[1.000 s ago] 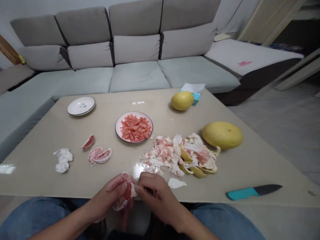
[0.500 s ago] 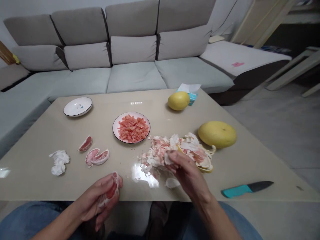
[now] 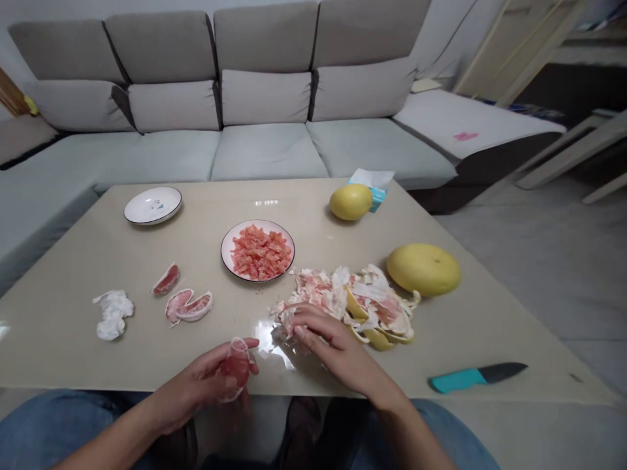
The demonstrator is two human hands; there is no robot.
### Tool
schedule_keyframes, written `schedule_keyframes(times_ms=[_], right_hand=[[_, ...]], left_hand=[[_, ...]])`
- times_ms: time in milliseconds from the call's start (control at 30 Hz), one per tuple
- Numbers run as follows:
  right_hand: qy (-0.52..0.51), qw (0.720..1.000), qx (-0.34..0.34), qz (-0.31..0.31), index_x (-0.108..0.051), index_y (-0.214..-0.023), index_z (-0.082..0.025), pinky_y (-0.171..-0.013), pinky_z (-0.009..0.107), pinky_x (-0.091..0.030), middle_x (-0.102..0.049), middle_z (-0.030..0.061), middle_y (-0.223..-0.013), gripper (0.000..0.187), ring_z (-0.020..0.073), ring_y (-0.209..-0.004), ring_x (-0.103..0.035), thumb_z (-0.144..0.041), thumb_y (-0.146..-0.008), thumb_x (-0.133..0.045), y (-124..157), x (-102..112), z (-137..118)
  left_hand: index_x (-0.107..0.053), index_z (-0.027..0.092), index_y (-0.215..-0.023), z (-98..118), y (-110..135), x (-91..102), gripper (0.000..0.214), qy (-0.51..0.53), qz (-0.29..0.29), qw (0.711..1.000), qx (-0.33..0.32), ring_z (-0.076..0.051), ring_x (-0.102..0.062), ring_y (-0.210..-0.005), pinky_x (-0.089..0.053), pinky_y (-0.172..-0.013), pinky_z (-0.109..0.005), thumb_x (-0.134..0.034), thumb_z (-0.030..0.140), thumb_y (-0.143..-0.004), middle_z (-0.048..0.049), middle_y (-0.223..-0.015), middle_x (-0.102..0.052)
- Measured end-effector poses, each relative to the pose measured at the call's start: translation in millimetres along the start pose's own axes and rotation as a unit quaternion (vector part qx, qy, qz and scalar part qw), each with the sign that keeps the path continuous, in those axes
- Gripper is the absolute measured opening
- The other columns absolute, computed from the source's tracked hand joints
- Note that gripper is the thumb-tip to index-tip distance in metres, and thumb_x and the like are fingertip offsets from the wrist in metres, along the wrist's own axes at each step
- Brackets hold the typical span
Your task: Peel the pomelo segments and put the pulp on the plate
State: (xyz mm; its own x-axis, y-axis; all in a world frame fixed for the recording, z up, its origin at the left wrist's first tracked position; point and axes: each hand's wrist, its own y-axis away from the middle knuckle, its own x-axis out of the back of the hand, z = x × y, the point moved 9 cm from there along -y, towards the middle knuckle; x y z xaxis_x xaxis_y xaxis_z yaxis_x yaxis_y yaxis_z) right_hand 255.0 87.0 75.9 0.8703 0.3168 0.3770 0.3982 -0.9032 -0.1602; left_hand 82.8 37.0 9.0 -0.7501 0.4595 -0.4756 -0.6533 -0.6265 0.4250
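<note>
My left hand (image 3: pixel 203 385) is closed around a pomelo segment (image 3: pixel 236 369), its red flesh bare between white strips of membrane, just over the table's front edge. My right hand (image 3: pixel 337 346) rests at the near left side of a heap of pomelo peel and membrane scraps (image 3: pixel 318 290). Its fingers are curled down on pale scraps there; the palm side is hidden. Beyond the heap stands a plate (image 3: pixel 225 256) piled with pink pomelo pulp (image 3: pixel 261 251). Left of it lie a pair of joined segments (image 3: pixel 194 307) and a single segment (image 3: pixel 166 281).
A knife (image 3: pixel 477 377) with a turquoise handle lies at the front right. Two whole yellow pomelos (image 3: pixel 424 269) and a tissue pack (image 3: pixel 379 196) sit farther right. A white plate (image 3: pixel 153 207) and crumpled tissue (image 3: pixel 113 314) are on the left. A sofa (image 3: pixel 267 153) stands behind the table.
My right hand has moved left and down from above the heap onto its near left edge. The loose pale piece at the front no longer shows. My left hand has shifted slightly right, turning the segment.
</note>
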Motion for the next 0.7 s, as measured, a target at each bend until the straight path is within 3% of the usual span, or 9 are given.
schedule_keyframes(times_ms=[133, 200, 267, 367, 433, 500, 567, 700], right_hand=[[0.007, 1.000, 0.001, -0.014, -0.070, -0.092, -0.022, -0.089, 0.030, -0.044, -0.068, 0.0060, -0.103, 0.027, 0.0192, -0.102, -0.060, -0.032, -0.096, -0.046, 1, -3, 0], [0.039, 0.998, -0.042, -0.004, -0.071, -0.091, -0.022, -0.076, 0.026, -0.046, -0.071, 0.0040, -0.090, 0.025, 0.0169, -0.085, -0.064, -0.033, -0.095, -0.048, 2, -4, 12], [0.128, 0.986, -0.102, 0.030, -0.071, -0.078, -0.021, -0.062, 0.024, -0.043, -0.070, 0.0018, -0.071, 0.029, 0.0155, -0.065, -0.062, -0.037, -0.093, -0.052, 5, 1, 27], [0.337, 0.922, -0.154, 0.114, -0.061, -0.053, -0.019, -0.051, 0.026, -0.031, -0.062, 0.0023, -0.052, 0.045, 0.0164, -0.052, -0.056, -0.045, -0.089, -0.054, 10, 18, 41], [0.423, 0.883, -0.145, 0.140, -0.059, -0.054, -0.020, -0.050, 0.027, -0.027, -0.061, 0.0033, -0.052, 0.043, 0.0176, -0.052, -0.056, -0.045, -0.088, -0.054, 11, 22, 42], [0.440, 0.881, -0.114, 0.129, -0.065, -0.071, -0.020, -0.051, 0.026, -0.028, -0.067, 0.0048, -0.065, 0.029, 0.0189, -0.059, -0.060, -0.037, -0.090, -0.051, 9, 18, 41], [0.438, 0.886, -0.098, 0.114, -0.066, -0.084, -0.019, -0.053, 0.027, -0.030, -0.070, 0.0065, -0.077, 0.022, 0.0198, -0.065, -0.062, -0.030, -0.091, -0.048, 7, 14, 40], [0.449, 0.877, -0.127, 0.112, -0.061, -0.062, -0.019, -0.051, 0.028, -0.027, -0.066, 0.0064, -0.062, 0.039, 0.0202, -0.058, -0.060, -0.038, -0.092, -0.046, 9, 12, 41]], left_hand=[[-0.047, 0.025, -0.137, -1, -1, 5.4, 0.051, -0.090, 0.018, 0.996, -0.013, -0.019, -0.061, -0.087, -0.048, -0.072, -0.029, -0.061, 0.029, -0.088, -0.0057, -0.096, -0.063], [-0.048, 0.024, -0.135, -1, -2, 7.9, 0.049, -0.107, 0.031, 0.994, -0.016, -0.018, -0.062, -0.084, -0.047, -0.072, -0.029, -0.061, 0.031, -0.088, -0.0057, -0.099, -0.063], [-0.048, 0.024, -0.134, 0, -3, 10.5, 0.048, -0.116, 0.050, 0.992, -0.020, -0.017, -0.063, -0.080, -0.046, -0.071, -0.029, -0.060, 0.034, -0.088, -0.0063, -0.104, -0.063], [-0.051, 0.022, -0.124, 3, -6, 13.5, 0.040, -0.140, 0.079, 0.986, -0.030, -0.016, -0.064, -0.076, -0.046, -0.069, -0.028, -0.060, 0.037, -0.087, -0.0074, -0.106, -0.065], [-0.055, 0.019, -0.114, 5, -7, 17.0, 0.034, -0.172, 0.104, 0.979, -0.035, -0.016, -0.063, -0.073, -0.045, -0.064, -0.025, -0.062, 0.036, -0.085, -0.0058, -0.098, -0.067], [-0.059, 0.017, -0.108, 6, -7, 20.6, 0.031, -0.212, 0.127, 0.968, -0.034, -0.014, -0.061, -0.066, -0.042, -0.057, -0.022, -0.065, 0.035, -0.083, -0.0023, -0.083, -0.065], [-0.063, 0.016, -0.104, 10, -6, 23.5, 0.029, -0.247, 0.146, 0.957, -0.048, -0.012, -0.057, -0.059, -0.040, -0.051, -0.020, -0.067, 0.033, -0.080, -0.0018, -0.080, -0.064], [-0.069, 0.017, -0.097, 29, -1, 25.5, 0.020, -0.316, 0.179, 0.923, -0.129, -0.015, -0.060, -0.069, -0.046, -0.055, -0.022, -0.067, 0.027, -0.080, -0.0081, -0.101, -0.064]])
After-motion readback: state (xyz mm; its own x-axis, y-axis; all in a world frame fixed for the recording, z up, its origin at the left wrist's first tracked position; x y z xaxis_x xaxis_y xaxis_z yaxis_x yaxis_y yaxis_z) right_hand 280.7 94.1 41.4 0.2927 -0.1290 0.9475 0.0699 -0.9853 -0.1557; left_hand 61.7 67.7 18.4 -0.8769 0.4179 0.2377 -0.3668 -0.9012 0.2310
